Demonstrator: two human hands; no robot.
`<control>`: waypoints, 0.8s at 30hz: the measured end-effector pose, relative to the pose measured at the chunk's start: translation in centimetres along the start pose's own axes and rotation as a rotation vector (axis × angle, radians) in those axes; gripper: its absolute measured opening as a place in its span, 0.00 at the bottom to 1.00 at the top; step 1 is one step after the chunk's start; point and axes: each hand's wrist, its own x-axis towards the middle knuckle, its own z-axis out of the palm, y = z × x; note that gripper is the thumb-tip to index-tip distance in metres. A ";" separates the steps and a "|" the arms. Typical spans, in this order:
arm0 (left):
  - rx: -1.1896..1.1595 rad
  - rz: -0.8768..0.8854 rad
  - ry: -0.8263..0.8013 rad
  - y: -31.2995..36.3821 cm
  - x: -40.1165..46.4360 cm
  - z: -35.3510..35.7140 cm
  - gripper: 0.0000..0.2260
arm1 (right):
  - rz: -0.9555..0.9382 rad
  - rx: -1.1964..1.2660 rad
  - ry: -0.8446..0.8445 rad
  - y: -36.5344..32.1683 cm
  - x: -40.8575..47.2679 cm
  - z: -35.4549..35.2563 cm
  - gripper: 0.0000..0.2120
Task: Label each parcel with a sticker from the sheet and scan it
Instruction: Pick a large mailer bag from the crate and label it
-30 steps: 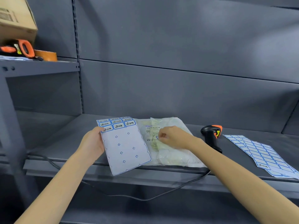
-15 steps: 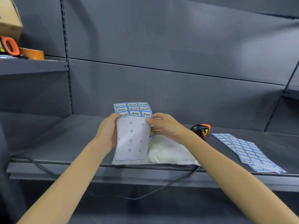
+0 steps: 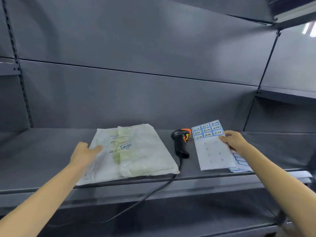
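A white plastic parcel (image 3: 136, 156) lies flat on the grey shelf (image 3: 51, 151), with a blue-edged sticker (image 3: 126, 145) on its top. My left hand (image 3: 83, 153) touches the parcel's left edge, fingers loosely extended. My right hand (image 3: 235, 141) grips the right edge of the sticker sheet (image 3: 213, 151), which lies over another sheet on the shelf. Several blue stickers fill the held sheet's far end. A black and orange barcode scanner (image 3: 180, 142) lies between parcel and sheet.
The scanner's black cable (image 3: 153, 192) runs over the shelf's front edge and hangs below. A second sticker sheet (image 3: 241, 164) peeks out under the held one. Grey back panels rise behind; another shelf (image 3: 287, 94) sits at the upper right.
The sticker sheet has gone from in front of me, held by both hands, to the right side in my right hand alone. My left hand has moved onto the parcel. The view has swung right.
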 end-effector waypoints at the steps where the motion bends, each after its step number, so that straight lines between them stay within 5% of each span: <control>1: 0.052 -0.015 -0.005 -0.2 0.1 0.1 0.32 | 0.021 -0.088 0.052 1.4 0.6 -0.9 0.11; 4: 0.130 -0.042 -0.026 -0.3 0.3 0.2 0.38 | 0.096 -0.365 0.188 4.0 1.0 -2.0 0.11; 9: 0.037 -0.029 0.063 -0.1 0.4 0.4 0.46 | 0.092 -0.371 0.317 6.7 1.3 -0.8 0.10; 11: -0.074 -0.055 0.089 -0.2 0.4 0.6 0.41 | 0.072 -0.510 0.322 7.1 1.5 -0.1 0.15; 15: -0.332 -0.049 0.088 -0.4 0.2 0.3 0.16 | 0.082 -0.706 0.328 6.7 1.5 0.6 0.19; 24: -0.514 0.093 -0.090 0.7 -1.5 -1.0 0.14 | -0.076 -0.653 0.259 5.3 0.2 2.6 0.23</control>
